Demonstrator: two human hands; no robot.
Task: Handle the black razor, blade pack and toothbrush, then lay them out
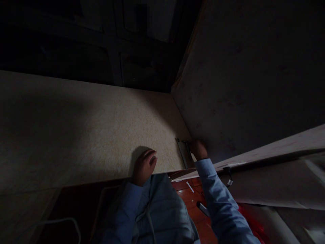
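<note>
The scene is very dark. My left hand (144, 166) rests with curled fingers on the near edge of a pale speckled wall panel (96, 132). My right hand (198, 149) is at the inside corner where that panel meets a second, pinkish panel (248, 84), its fingers closed near a flat metal tool or strip (183, 152) that lies along the corner. What the right fingers grip is hidden in shadow. Both arms wear light blue sleeves.
Below is a reddish wooden floor (195, 206) with small white scraps and a dark tool (202, 208). A loose sheet of wallpaper (274, 183) folds away at the right. A white cable (61, 222) runs at lower left. Dark cabinet panels (127, 40) stand above.
</note>
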